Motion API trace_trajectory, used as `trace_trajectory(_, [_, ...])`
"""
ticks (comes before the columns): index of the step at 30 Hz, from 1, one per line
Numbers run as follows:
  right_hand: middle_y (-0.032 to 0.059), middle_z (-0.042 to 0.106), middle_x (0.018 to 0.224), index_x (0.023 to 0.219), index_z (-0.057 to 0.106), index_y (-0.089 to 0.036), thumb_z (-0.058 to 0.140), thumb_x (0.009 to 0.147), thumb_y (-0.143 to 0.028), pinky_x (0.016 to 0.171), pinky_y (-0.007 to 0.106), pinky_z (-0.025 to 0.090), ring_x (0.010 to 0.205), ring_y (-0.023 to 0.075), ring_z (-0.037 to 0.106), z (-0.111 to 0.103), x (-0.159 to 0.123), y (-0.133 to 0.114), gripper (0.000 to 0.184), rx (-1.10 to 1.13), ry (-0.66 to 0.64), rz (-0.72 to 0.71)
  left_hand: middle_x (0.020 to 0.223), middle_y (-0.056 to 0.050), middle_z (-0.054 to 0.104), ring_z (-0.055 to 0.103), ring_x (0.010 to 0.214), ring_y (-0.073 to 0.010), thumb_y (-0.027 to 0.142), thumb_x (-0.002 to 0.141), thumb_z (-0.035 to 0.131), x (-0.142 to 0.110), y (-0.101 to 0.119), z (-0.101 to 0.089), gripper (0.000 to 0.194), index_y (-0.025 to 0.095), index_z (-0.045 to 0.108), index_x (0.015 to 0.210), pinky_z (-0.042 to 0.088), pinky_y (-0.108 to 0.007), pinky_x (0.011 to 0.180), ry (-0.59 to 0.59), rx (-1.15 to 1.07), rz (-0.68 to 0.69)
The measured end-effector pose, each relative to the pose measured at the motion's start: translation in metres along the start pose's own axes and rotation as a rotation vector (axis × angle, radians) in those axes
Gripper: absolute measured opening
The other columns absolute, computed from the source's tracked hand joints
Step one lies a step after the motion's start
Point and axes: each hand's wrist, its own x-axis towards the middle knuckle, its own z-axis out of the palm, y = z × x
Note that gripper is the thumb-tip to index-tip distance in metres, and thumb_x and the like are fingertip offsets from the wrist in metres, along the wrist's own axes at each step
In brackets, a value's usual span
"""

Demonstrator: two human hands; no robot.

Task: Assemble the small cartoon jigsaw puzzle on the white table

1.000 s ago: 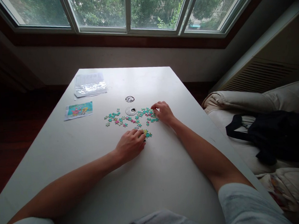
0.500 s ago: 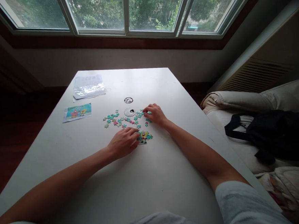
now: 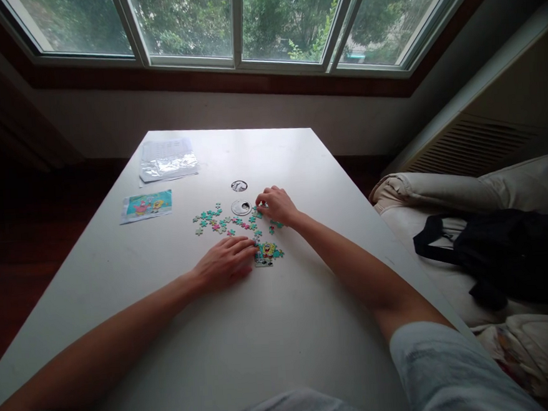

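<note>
My left hand (image 3: 226,259) lies palm down on the white table, fingers stretched out. Its fingertips rest against the left edge of a partly joined jigsaw puzzle (image 3: 267,256), which shows a yellow cartoon figure. Beyond it, my right hand (image 3: 278,205) reaches over the right side of the loose jigsaw pieces (image 3: 214,221). Its fingers are bent downward, thumb and forefinger apart, close to a few teal pieces. Nothing held shows between them, though the palm side is hidden. The loose pieces, teal, pink and pale, are scattered left of and below this hand.
A picture card (image 3: 146,205) with cartoon figures lies on the left of the table (image 3: 265,344). Behind it are papers in a clear plastic sleeve (image 3: 167,159). Two round items, a ring-like disc (image 3: 241,208) and a smaller disc (image 3: 239,186), lie beyond the pieces. A black bag (image 3: 512,251) rests on the sofa.
My right hand has shifted slightly left and away from me over the loose pieces, uncovering some at its right. My left hand stays at the joined puzzle. The view has moved slightly.
</note>
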Motion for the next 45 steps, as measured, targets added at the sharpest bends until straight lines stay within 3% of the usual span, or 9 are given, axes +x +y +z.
trace_trajectory(10, [0.0138,0.067,0.104,0.092,0.068,-0.020,0.067,0.089,-0.030,0.088,0.042,0.041,0.099,0.0289,0.054,0.013,0.008,-0.006,0.010,-0.087,-0.010,0.056,0.146,-0.010,0.057,0.049,0.137,-0.0262,0.038,0.102,0.048,0.001,0.001,0.000,0.042,0.025,0.054,0.142,0.041,-0.045,0.114,-0.010,-0.010,-0.004])
trace_trajectory(14, [0.0086,0.070,0.095,0.095,0.067,-0.021,0.063,0.089,-0.023,0.088,0.038,0.039,0.094,0.0249,0.058,0.009,0.006,-0.010,0.006,0.015,-0.025,0.018,0.146,-0.009,0.057,0.050,0.135,-0.0260,0.036,0.102,0.047,0.001,0.001,-0.001,0.041,0.024,0.055,0.140,0.042,-0.045,0.113,-0.013,0.001,-0.006])
trace_trajectory(19, [0.0009,0.073,0.088,0.117,0.069,-0.025,0.062,0.088,-0.018,0.081,0.031,0.044,0.080,0.0167,0.062,0.002,-0.008,-0.008,0.031,0.363,0.038,0.035,0.143,-0.010,0.059,0.051,0.133,-0.0265,0.032,0.101,0.046,0.002,-0.001,-0.001,0.038,0.022,0.057,0.136,0.042,-0.045,0.111,0.006,0.044,-0.012])
trace_trajectory(23, [-0.0002,0.072,0.081,0.102,0.074,-0.024,0.066,0.086,-0.030,0.073,0.030,0.048,0.073,0.0149,0.063,-0.002,-0.025,-0.009,0.019,0.715,0.058,0.110,0.140,-0.011,0.060,0.053,0.130,-0.0258,0.029,0.101,0.046,0.004,-0.003,-0.001,0.035,0.021,0.058,0.133,0.043,-0.045,0.110,0.016,0.048,-0.010])
trace_trajectory(26, [0.0007,0.073,0.080,0.097,0.070,-0.022,0.072,0.081,-0.035,0.067,0.029,0.049,0.072,0.0151,0.064,-0.003,-0.037,-0.018,0.021,1.014,0.006,0.159,0.140,-0.011,0.060,0.053,0.130,-0.0253,0.029,0.101,0.047,0.004,-0.004,-0.001,0.035,0.022,0.059,0.133,0.043,-0.044,0.109,0.028,0.041,-0.010])
trace_trajectory(30, [0.0013,0.072,0.076,0.090,0.065,-0.020,0.078,0.076,-0.038,0.068,0.030,0.051,0.070,0.0152,0.065,-0.003,-0.049,-0.029,0.026,1.200,-0.001,0.175,0.139,-0.010,0.061,0.053,0.129,-0.0248,0.028,0.100,0.048,0.003,-0.005,-0.001,0.035,0.024,0.059,0.133,0.044,-0.043,0.108,0.039,0.033,-0.012])
trace_trajectory(38, [0.0013,0.071,0.080,0.086,0.063,-0.020,0.078,0.077,-0.041,0.070,0.031,0.052,0.073,0.0157,0.065,0.005,-0.060,-0.026,0.027,1.186,0.011,0.141,0.139,-0.011,0.061,0.052,0.131,-0.0256,0.026,0.100,0.048,0.002,-0.005,-0.002,0.035,0.023,0.058,0.133,0.044,-0.045,0.110,0.033,0.052,-0.019])
trace_trajectory(43, [-0.0002,0.071,0.081,0.109,0.068,-0.023,0.078,0.077,-0.041,0.072,0.031,0.052,0.073,0.0150,0.064,0.005,-0.062,-0.028,0.038,1.201,-0.009,0.118,0.138,-0.011,0.061,0.053,0.131,-0.0257,0.026,0.099,0.050,-0.002,-0.005,-0.003,0.035,0.023,0.059,0.133,0.044,-0.046,0.110,0.041,0.042,-0.016])
trace_trajectory(45, [0.0002,0.071,0.083,0.109,0.071,-0.023,0.076,0.078,-0.042,0.074,0.032,0.052,0.073,0.0149,0.064,0.004,-0.064,-0.029,0.037,1.195,-0.021,0.113,0.139,-0.011,0.061,0.053,0.131,-0.0258,0.027,0.100,0.049,-0.004,-0.006,-0.003,0.035,0.023,0.059,0.133,0.045,-0.046,0.111,0.039,0.042,-0.022])
